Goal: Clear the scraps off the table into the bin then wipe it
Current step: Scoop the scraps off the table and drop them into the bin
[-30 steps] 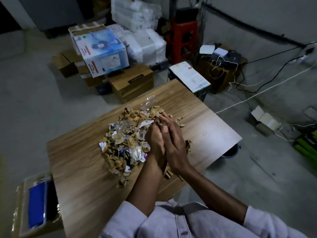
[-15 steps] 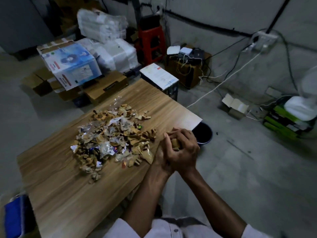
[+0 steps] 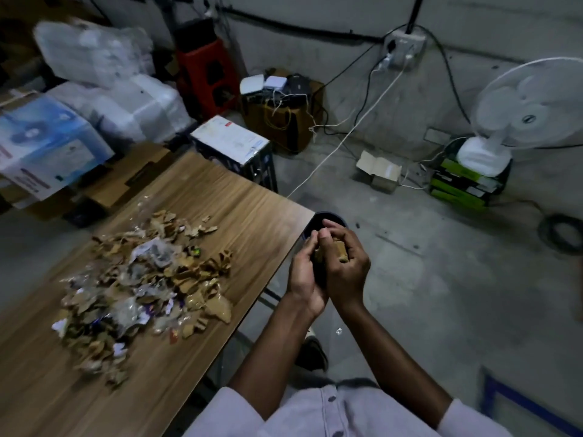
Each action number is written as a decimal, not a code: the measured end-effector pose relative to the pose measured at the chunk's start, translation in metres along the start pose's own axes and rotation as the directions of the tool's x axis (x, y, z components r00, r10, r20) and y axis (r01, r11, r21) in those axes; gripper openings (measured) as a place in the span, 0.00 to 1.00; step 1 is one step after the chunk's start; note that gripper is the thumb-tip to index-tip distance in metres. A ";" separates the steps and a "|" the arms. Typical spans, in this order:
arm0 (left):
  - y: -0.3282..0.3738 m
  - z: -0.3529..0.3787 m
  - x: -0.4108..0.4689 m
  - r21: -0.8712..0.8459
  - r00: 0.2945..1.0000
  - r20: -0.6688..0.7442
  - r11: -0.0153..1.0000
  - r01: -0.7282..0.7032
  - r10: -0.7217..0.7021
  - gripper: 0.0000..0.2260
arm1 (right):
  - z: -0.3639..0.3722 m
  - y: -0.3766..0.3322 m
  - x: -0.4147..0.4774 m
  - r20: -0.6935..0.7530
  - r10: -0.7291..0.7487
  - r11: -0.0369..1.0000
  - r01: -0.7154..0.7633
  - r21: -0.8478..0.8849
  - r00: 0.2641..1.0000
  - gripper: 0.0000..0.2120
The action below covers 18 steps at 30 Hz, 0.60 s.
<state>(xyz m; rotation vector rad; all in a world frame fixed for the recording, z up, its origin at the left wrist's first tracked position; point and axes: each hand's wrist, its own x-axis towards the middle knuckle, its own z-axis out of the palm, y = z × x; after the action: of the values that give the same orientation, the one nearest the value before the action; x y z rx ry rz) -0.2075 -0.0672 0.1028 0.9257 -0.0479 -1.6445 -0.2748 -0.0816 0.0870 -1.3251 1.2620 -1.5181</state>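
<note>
Hands moved off table (image 3: 252,212) to over black bin (image 3: 315,220); my left hand (image 3: 303,274) and right hand (image 3: 347,269) cup cardboard scraps (image 3: 340,249). Dumping step; next open hands, then fetch big pile (image 3: 142,279) remaining on table

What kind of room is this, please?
Probably a storeroom or back workroom: stacked cardboard boxes and plastic-wrapped bundles crowd the bare concrete floor, and loose cables run to a wall socket.

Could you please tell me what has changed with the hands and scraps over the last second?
The left hand and right hand lifted a handful of scraps from the pile and carried it rightward, past the table edge, to above the bin, where they hold it cupped. The pile stayed put.
</note>
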 end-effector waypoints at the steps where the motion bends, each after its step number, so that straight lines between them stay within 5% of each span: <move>1: 0.001 0.007 0.013 0.013 1.000 -0.014 1.000 0.002 -0.002 0.18 | -0.002 0.007 0.012 -0.008 0.068 0.997 -0.068 0.028 0.998 0.09; 4: 0.005 0.032 0.060 0.062 0.999 -0.022 0.998 0.028 -0.027 0.13 | -0.004 0.027 0.055 -0.058 0.222 0.972 -0.217 0.088 0.973 0.10; 8: 0.032 0.067 0.128 0.101 0.997 0.002 0.992 0.073 -0.074 0.13 | 0.008 0.044 0.126 -0.099 0.252 0.962 -0.238 0.134 0.962 0.12; 15: 0.072 0.098 0.223 0.090 0.992 -0.030 0.988 0.129 -0.126 0.22 | 0.041 0.064 0.216 -0.120 0.384 0.893 -0.335 0.300 0.916 0.05; 18: 0.064 0.098 0.259 0.024 0.989 -0.062 0.990 0.135 -0.134 0.27 | 0.040 0.084 0.244 -0.117 0.531 0.795 -0.446 0.411 0.839 0.06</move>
<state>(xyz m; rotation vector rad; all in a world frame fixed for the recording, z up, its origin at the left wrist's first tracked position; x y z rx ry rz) -0.2115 -0.3483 0.0625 1.0181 0.0336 -1.7429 -0.2868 -0.3421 0.0644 -0.5247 1.2547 -1.4503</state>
